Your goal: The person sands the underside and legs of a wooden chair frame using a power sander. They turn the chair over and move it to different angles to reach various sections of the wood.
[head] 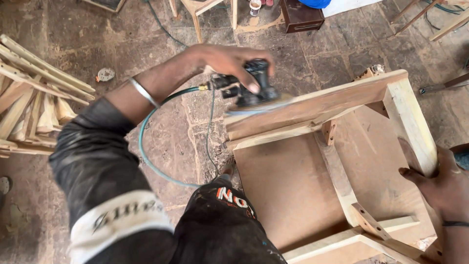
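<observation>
My left hand [229, 61] grips a black air-powered sander [254, 93] and presses its pad on the left end of the top rail of a pale wooden frame [317, 105]; the pad is blurred. A green hose [146, 151] loops from the tool's brass fitting down towards my knee. A metal bangle sits on that wrist. My right hand [439, 188] holds the frame's right-hand upright from the outside, fingers wrapped over its edge. Inside the frame is a brown board panel [288, 190] with small corner blocks.
A stack of pale wooden slats [29, 98] lies on the stone floor at the left. At the top stand wooden furniture legs [200, 14], a small cup [255, 7] and a dark brown box [300, 17]. More timber pieces [449, 24] lie at the upper right.
</observation>
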